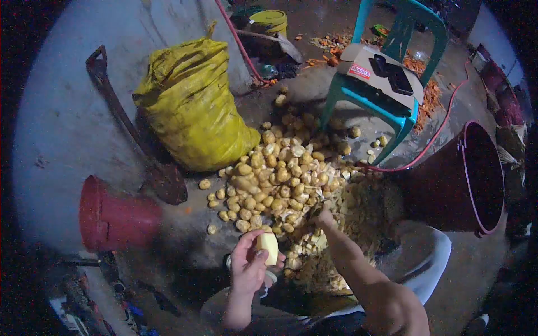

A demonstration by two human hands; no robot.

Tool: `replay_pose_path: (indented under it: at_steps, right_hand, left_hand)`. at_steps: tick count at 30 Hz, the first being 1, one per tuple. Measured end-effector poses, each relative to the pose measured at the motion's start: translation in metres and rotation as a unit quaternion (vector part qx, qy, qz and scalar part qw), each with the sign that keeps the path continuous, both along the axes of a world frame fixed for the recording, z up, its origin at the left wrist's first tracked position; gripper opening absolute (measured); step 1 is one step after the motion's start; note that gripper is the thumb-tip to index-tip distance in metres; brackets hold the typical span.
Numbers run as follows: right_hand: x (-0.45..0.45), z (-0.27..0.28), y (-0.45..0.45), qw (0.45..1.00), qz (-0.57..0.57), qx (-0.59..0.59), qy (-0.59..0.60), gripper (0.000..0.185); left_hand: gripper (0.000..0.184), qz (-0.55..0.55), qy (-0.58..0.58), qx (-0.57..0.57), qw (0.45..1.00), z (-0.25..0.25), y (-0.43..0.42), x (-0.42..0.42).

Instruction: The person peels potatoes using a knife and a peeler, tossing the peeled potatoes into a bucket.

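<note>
A peeled, pale yellow potato [268, 248] is held upright between the thumb and fingers of my left hand [249, 257]. My right hand [325, 215] reaches forward to the right edge of a large potato pile [280, 173]; its fingers are dark and blurred, and whether they hold anything cannot be made out. Below and between the hands lie cut or peeled pale pieces [307, 245] on the floor. Brownish peelings [358, 218] spread to the right of my right hand.
A full yellow sack [193, 112] leans by the wall, beside a shovel [126, 120]. A red bucket [120, 215] lies at left, a large dark red tub [454, 179] at right. A teal chair [364, 101] carries a cardboard box [358, 55]. A red hose [437, 137] crosses the floor.
</note>
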State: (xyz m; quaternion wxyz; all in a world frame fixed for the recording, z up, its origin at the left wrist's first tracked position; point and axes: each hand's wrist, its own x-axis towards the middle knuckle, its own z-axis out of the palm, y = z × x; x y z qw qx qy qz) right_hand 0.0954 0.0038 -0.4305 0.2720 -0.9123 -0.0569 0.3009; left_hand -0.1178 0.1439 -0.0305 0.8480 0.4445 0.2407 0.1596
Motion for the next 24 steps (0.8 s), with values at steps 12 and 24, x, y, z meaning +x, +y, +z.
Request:
replay_pose_path:
  at_steps: [12, 24]
  right_hand:
    - [0.023, 0.014, -0.079, 0.975, 0.191, 0.086, -0.080, 0.053]
    - [0.001, 0.307, -0.142, 0.953, 0.215, 0.131, -0.168, 0.067]
  left_hand:
    - [0.050, 0.034, -0.031, -0.027, 0.999, -0.012, -0.007, 0.025]
    - [0.039, 0.071, -0.071, -0.014, 0.995, -0.031, -0.097, 0.035]
